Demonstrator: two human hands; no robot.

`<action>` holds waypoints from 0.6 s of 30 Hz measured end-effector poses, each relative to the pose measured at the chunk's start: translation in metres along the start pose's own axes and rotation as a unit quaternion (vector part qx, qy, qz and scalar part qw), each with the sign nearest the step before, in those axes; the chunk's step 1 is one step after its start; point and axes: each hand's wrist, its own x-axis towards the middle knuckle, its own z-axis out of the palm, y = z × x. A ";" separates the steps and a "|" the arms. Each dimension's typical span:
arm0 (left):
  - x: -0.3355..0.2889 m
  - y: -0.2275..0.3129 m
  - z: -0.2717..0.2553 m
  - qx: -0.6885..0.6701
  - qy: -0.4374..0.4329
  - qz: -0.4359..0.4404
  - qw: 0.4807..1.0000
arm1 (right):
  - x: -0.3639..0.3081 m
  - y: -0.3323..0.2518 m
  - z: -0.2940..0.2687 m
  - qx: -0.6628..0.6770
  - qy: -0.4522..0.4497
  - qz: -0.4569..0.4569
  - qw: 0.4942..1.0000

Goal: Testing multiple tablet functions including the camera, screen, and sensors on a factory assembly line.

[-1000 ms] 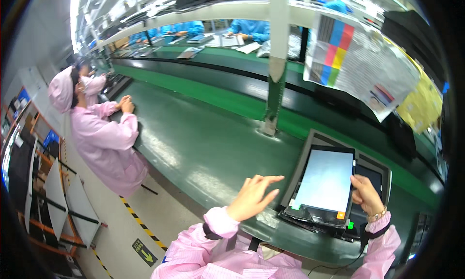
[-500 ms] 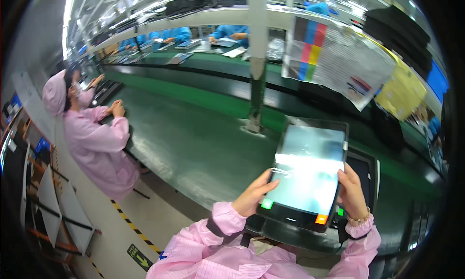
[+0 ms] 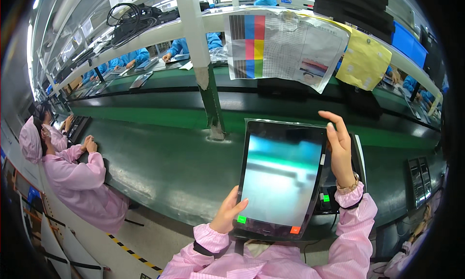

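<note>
A black tablet [image 3: 281, 177] is tilted up in front of me, with a blurry pale picture on its lit screen and small green and orange squares at its lower corners. My left hand [image 3: 227, 212] grips its lower left edge, thumb over the front. My right hand [image 3: 341, 150] is raised beside the upper right edge, index finger and thumb stretched toward the top corner; whether it touches the tablet I cannot tell. Behind the tablet, partly hidden, a second dark device with a pale edge [image 3: 361, 158] lies on the green bench [image 3: 160, 158].
A painted post [image 3: 209, 100] rises from the bench. Printed sheets [image 3: 286, 46] and a yellow sheet [image 3: 363, 61] hang from the overhead rail. Co-workers in pink sit at the left [image 3: 72, 177] and lower right. A black tray [image 3: 419, 179] lies at the right.
My view has swung to the right. The right hand has left the tablet's lower right side and risen to its upper right corner. The screen picture has changed.
</note>
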 end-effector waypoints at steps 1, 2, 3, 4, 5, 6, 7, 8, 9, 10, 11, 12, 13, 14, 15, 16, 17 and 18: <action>0.000 0.000 -0.001 0.012 0.004 0.000 1.000 | -0.001 0.001 -0.001 -0.004 -0.009 -0.018 1.000; 0.001 0.000 -0.003 0.006 0.007 -0.007 1.000 | -0.001 0.003 -0.002 -0.015 -0.007 -0.013 1.000; 0.001 0.000 -0.004 -0.004 0.005 -0.013 1.000 | -0.003 0.006 -0.003 0.001 -0.007 -0.032 0.999; 0.001 0.000 -0.004 -0.008 0.006 -0.021 1.000 | -0.005 0.009 -0.004 0.005 -0.011 -0.041 0.999; 0.001 0.000 -0.005 -0.014 0.003 -0.022 1.000 | -0.006 0.012 -0.004 0.048 -0.010 -0.034 0.998; 0.002 0.000 -0.005 -0.029 -0.001 -0.020 0.999 | -0.008 0.015 -0.006 0.089 -0.005 -0.015 0.996; 0.003 0.000 -0.005 -0.038 -0.002 -0.023 0.999 | -0.009 0.021 -0.004 0.140 0.000 0.001 0.990; 0.004 -0.001 -0.005 -0.043 -0.007 -0.020 0.999 | -0.009 0.028 0.001 0.193 0.012 0.029 0.981; 0.005 -0.001 -0.005 -0.054 -0.006 -0.006 0.998 | -0.009 0.034 0.006 0.202 0.023 0.049 0.978; 0.006 -0.001 -0.005 -0.067 -0.007 0.009 0.998 | -0.012 0.039 0.008 0.208 -0.005 0.066 0.976; 0.009 -0.001 -0.006 -0.066 -0.005 0.006 0.998 | -0.016 0.044 0.012 0.220 -0.027 0.091 0.971; 0.011 0.000 -0.007 -0.075 -0.002 0.012 0.997 | -0.020 0.047 0.017 0.230 -0.038 0.117 0.965; 0.013 0.000 -0.008 -0.085 0.009 0.015 0.996 | -0.024 0.049 0.020 0.263 -0.057 0.136 0.953; 0.016 0.000 -0.008 -0.084 0.002 0.017 0.996 | -0.025 0.049 0.020 0.261 -0.072 0.168 0.948; 0.018 0.001 -0.008 -0.091 0.013 0.023 0.996 | -0.026 0.048 0.020 0.283 -0.099 0.165 0.940; 0.020 0.002 -0.007 -0.097 0.023 0.029 0.995 | -0.025 0.046 0.021 0.290 -0.099 0.191 0.933; 0.022 0.004 -0.005 -0.096 0.024 0.028 0.995 | -0.025 0.043 0.021 0.322 -0.131 0.186 0.919; 0.024 0.006 -0.003 -0.081 0.044 0.038 0.995 | -0.025 0.039 0.021 0.356 -0.150 0.189 0.903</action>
